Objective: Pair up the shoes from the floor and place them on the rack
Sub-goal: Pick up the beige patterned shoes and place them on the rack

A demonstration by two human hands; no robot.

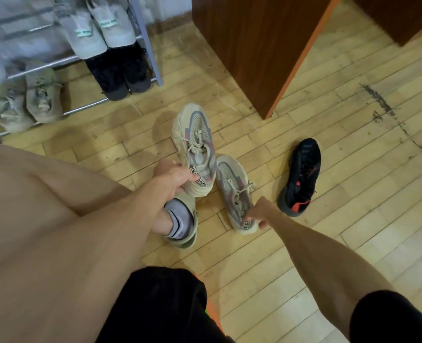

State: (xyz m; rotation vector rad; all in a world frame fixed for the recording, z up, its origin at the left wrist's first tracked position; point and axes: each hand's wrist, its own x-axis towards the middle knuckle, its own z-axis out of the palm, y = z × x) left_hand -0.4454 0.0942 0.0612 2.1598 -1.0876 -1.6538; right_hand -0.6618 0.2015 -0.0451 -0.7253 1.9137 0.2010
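Two cream sneakers with grey-pink mesh sit at the centre of the wooden floor. My left hand (174, 178) grips the heel of the farther cream sneaker (195, 142), which looks slightly lifted. My right hand (259, 212) pinches the heel of the nearer cream sneaker (233, 191), which lies on the floor. A single black sneaker with orange accents (301, 177) lies on the floor to the right. The metal shoe rack (148, 45) stands at the top left, holding a pale grey pair, a black pair and an olive pair.
A brown wooden cabinet (254, 50) with an orange edge stands behind the shoes, close to the rack's right post. My foot in a white sock and beige clog (185, 231) rests just below my left hand. My leg fills the lower left.
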